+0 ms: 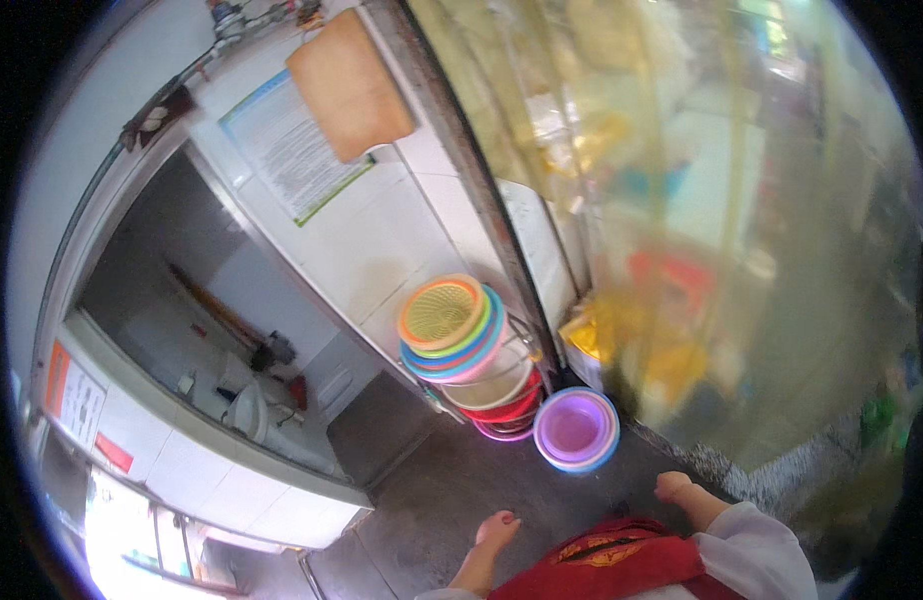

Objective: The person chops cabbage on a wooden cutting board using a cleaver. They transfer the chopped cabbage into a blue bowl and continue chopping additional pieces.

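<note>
My left hand hangs low in front of me above the dark floor, its fingers loosely curled. A dark red spot shows near its fingertips, too small to make out. My right hand is bent inward near the foot of the strip curtain. I see no object in either hand, but the palms are hidden. Both hands are apart from the stack of purple, white and blue plastic basins on the floor ahead. Behind it, a rack holds stacked colourful plastic baskets. My red apron shows at the bottom.
A yellowish translucent strip curtain spans the right, with blurred things behind it. On the left is a doorway in a white tiled wall, showing a broom-like tool. A wooden board hangs over a printed poster.
</note>
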`<state>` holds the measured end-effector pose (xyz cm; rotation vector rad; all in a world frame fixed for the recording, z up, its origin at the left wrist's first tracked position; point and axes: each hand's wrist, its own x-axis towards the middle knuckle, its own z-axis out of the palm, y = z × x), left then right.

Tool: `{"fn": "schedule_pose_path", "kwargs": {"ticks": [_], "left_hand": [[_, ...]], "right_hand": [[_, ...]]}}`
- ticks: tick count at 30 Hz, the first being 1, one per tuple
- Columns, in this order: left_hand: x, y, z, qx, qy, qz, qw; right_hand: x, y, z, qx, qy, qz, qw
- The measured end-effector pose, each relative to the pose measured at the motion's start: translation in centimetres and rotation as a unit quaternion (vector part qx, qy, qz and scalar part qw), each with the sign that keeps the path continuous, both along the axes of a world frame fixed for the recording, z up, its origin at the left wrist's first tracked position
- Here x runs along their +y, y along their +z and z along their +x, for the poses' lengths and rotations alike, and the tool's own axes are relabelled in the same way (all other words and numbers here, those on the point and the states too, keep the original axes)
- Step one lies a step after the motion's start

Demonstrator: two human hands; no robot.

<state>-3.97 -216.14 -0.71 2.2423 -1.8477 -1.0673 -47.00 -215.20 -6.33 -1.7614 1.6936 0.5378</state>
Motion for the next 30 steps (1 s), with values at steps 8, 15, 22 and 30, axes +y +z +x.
{"fn": "schedule_pose_path", "kwargs": {"ticks": [8,15,22,30], "left_hand": [[-13.3,7.2,5.0,-0.013,0.147,-0.139,0.979],[-35.4,14.3,6.9,-0.053,0.116,-0.261,0.957],[-53.7,11.6,10.8,-0.23,0.105,-0.238,0.938],[-62.1,11.7,15.5,-0.314,-0.077,-0.227,0.919]], "right_hand": [[-10.2,2.8,2.3,-0.067,-0.005,-0.024,0.997],[-8.0,-2.9,-1.6,0.007,-0.12,0.068,0.99],[-6.0,-2.7,2.4,0.027,-0.357,0.018,0.934],[-1.7,-2.2,9.8,0.045,-0.336,0.112,0.934]]}}
